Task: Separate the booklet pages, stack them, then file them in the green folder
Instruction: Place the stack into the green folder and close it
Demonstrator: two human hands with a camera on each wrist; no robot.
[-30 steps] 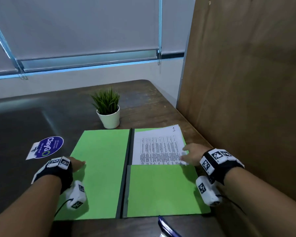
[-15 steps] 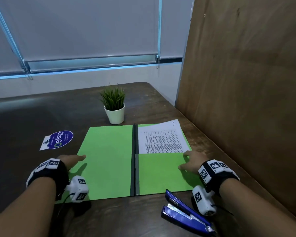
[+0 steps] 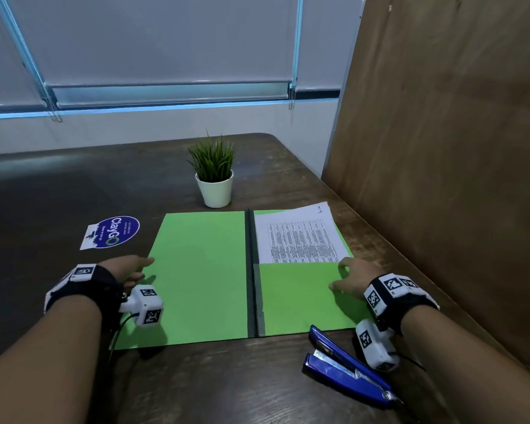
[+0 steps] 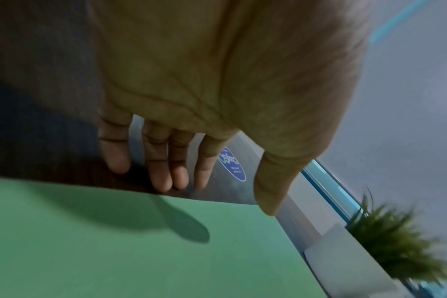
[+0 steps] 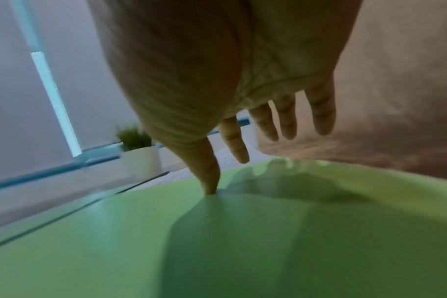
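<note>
On the dark wood-grain tabletop [image 3: 74, 194], head view: the green folder [image 3: 196, 280] lies open flat, matte card with a dark spine strip, and the printed white pages [image 3: 297, 237], numbered 1 at a corner, sit tucked in its right-hand pocket. Left hand [image 3: 126, 269], grip released, fingers straight, at the folder's left edge; right hand [image 3: 349, 278], grip released, spread on the pocket's outer edge. A glossy blue stapler [image 3: 346, 365] lies just beside the folder's near right corner; a small potted plant [image 3: 214, 175] in a white pot behind; an oval blue sticker [image 3: 112, 232] to the left. Left wrist view: fingers [image 4: 161, 171] extended, tips on the tabletop at the folder's edge, thumb above the card. Right wrist view: thumb tip pressing the green card, fingers [image 5: 319, 113] straight, apart, raised.
</note>
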